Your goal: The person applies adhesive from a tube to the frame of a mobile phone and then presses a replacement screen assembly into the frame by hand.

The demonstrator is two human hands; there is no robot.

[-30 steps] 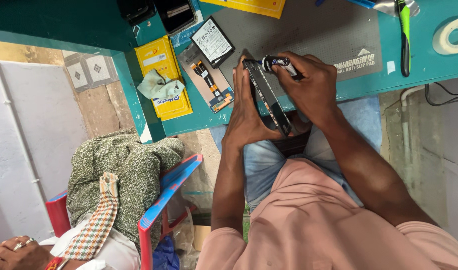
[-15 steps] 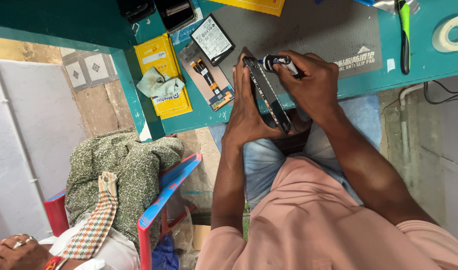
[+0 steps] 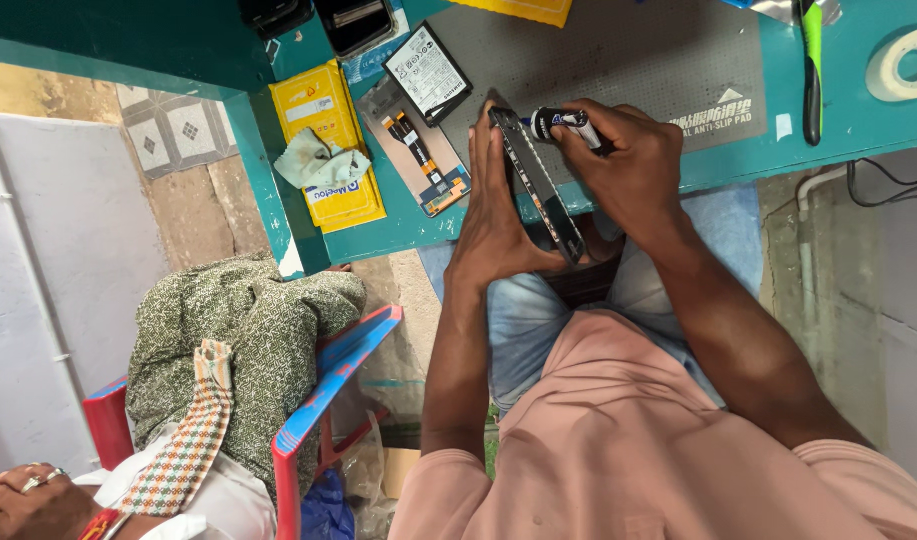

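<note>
Item: phone frame point(image 3: 538, 185), on edge at the counter point(image 3: 398, 235) near edge, left hand point(image 3: 493, 215) grip pressed flat against it. Right hand point(image 3: 623, 160) pinches glue tube point(image 3: 563, 122); slip risks smearing, dropping.

Black slim phone frame point(image 3: 538, 185) edge-up between left hand point(image 3: 498, 215) and right hand point(image 3: 628, 165), at teal table point(image 3: 848, 125) edge; small dark glue tube point(image 3: 563, 122) in right hand; grey rubber mat point(image 3: 618, 50) behind; yellow flat boxes point(image 3: 323, 140) left.
</note>
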